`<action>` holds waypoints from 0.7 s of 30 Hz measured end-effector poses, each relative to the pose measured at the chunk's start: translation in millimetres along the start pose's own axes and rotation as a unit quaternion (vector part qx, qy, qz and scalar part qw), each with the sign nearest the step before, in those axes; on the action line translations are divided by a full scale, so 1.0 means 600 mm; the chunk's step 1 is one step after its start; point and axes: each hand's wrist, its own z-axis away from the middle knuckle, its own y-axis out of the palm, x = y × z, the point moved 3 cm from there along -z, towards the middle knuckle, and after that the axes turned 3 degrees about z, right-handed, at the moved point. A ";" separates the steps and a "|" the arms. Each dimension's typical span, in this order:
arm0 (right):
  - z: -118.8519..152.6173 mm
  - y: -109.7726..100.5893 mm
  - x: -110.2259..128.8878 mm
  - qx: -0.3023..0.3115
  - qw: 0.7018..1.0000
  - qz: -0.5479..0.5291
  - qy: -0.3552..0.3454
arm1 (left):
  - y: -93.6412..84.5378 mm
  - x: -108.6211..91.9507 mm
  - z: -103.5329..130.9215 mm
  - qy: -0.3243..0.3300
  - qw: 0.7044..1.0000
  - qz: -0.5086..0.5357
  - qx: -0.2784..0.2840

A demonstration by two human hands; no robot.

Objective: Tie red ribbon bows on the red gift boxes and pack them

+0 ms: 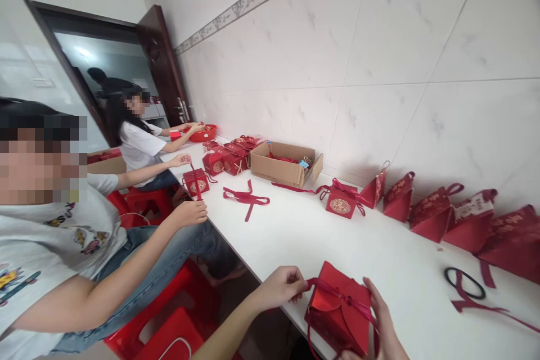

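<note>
Left grip (283,288) pinching ribbon (315,282) end, just left of red box (329,323). Ribbon runs across top toward my right grip (387,327), which holds the box's right side.

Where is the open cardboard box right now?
In the head view, the open cardboard box sits on the white table near the tiled wall, just right of the clustered red gift boxes.

Glossy red box (343,315) — gold medallion pattern on red box (341,206), white table (270,236)
</note>
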 end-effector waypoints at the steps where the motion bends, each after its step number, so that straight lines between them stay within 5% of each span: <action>1: -0.001 0.008 0.011 0.017 1.000 -0.002 0.007 | 0.001 -0.001 0.002 0.005 1.000 0.001 0.006; 9: -0.023 -0.011 0.048 -0.015 0.998 0.063 -0.002 | -0.011 -0.006 0.027 0.046 0.998 0.028 -0.024; 17: -0.047 -0.037 0.124 -0.020 0.997 -0.066 -0.044 | -0.028 -0.014 0.029 0.061 0.997 0.019 -0.039; 21: -0.046 -0.041 0.143 -0.037 0.995 0.037 -0.090 | -0.038 -0.004 0.032 0.054 0.997 0.002 -0.052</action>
